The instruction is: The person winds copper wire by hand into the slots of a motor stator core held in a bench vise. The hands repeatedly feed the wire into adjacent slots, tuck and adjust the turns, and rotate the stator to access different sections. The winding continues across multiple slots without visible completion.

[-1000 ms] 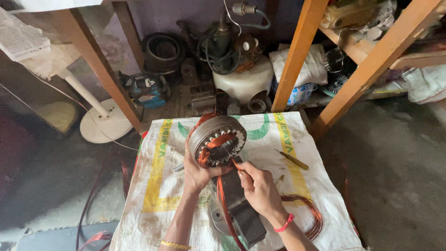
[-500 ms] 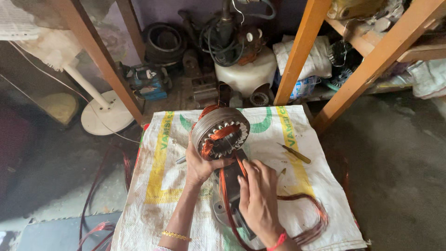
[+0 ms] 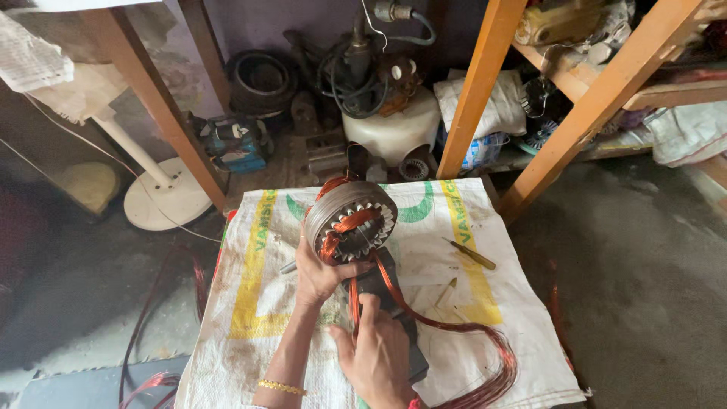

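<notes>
Round grey slotted stator (image 3: 351,221), tilted on edge, copper wire (image 3: 424,322) trailing from its slots, looping just below it

the right hand (image 3: 379,356) has been drawn down and back from the face of the motor stator (image 3: 351,220), where it worked a second ago, and is now seen low on the copper wire (image 3: 424,322) near the dark block (image 3: 390,299). the view has been shifted slightly meanwhile.
</notes>
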